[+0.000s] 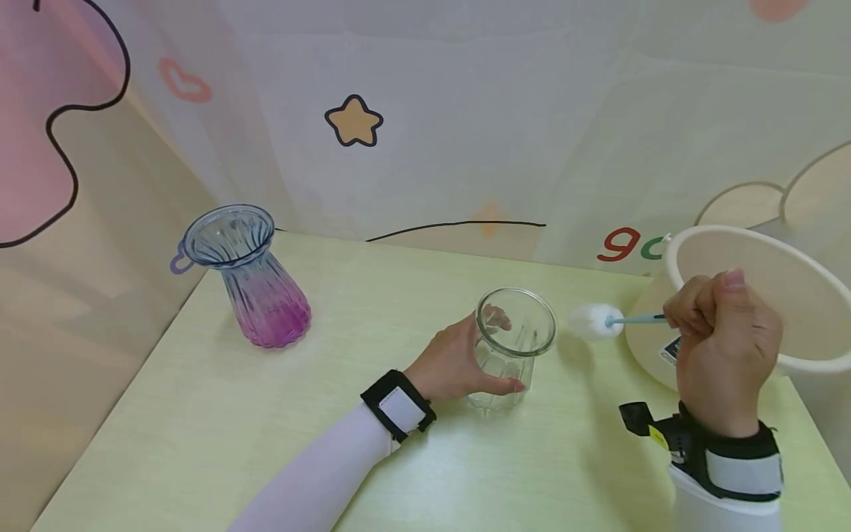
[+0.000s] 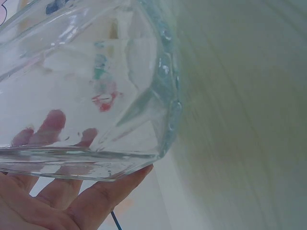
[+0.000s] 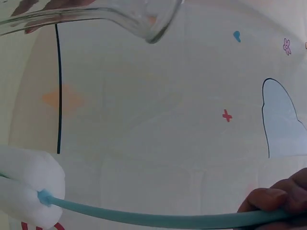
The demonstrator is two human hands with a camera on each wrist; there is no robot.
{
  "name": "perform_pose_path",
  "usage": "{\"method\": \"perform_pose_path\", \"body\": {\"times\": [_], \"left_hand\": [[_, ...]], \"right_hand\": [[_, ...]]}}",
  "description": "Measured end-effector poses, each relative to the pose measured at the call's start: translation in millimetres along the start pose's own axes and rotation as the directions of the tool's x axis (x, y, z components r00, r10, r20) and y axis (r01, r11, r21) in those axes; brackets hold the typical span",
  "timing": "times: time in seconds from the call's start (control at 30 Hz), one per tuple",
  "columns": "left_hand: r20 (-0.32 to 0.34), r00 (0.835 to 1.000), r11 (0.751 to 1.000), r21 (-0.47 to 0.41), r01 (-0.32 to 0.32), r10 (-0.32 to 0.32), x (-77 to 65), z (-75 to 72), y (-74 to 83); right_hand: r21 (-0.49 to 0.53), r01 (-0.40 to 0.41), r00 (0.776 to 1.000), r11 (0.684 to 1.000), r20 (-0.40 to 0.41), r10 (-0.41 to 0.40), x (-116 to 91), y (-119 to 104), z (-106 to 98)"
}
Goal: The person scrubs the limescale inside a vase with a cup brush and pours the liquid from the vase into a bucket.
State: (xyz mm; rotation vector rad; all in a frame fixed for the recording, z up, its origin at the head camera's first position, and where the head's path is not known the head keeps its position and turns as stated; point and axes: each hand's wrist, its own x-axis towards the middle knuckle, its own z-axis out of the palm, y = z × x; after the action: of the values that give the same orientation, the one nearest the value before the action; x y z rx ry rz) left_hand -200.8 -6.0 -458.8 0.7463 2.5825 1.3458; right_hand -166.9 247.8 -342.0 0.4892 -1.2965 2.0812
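My left hand grips a clear glass jar from its left side, thumb in front and fingers behind. The jar stands tilted slightly, and its faceted wall and base fill much of the left wrist view, with fingers along one side. In my right hand is the handle of a bottle brush, pinched between thumb and curled fingers. The brush has a white sponge head on a light blue stem. That head points left, just right of the jar and apart from it.
A ribbed glass vase, blue fading to pink, stands at the back left of the pale table. Behind my right hand is a cream bucket at the table's right side. A printed cloth backdrop rises behind the table.
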Motion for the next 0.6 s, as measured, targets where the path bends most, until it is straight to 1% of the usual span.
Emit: {"method": "perform_pose_path", "body": {"times": [0.13,0.37,0.6], "left_hand": [[-0.005,1.0,1.0,-0.002,-0.003,0.003,-0.1,0.1,0.0],[-0.004,1.0,1.0,-0.008,-0.005,0.005,0.1,0.8,-0.4],[0.002,1.0,1.0,0.002,0.001,-0.001,0.3,1.4,-1.3]], "right_hand": [[-0.029,-0.023,1.0,0.999,-0.012,0.022,0,15,-4],[-0.063,-0.052,0.998,0.997,0.019,0.054,-3,38,-8],[-0.102,-0.046,0.998,0.994,0.04,0.051,-5,53,-13]]}}
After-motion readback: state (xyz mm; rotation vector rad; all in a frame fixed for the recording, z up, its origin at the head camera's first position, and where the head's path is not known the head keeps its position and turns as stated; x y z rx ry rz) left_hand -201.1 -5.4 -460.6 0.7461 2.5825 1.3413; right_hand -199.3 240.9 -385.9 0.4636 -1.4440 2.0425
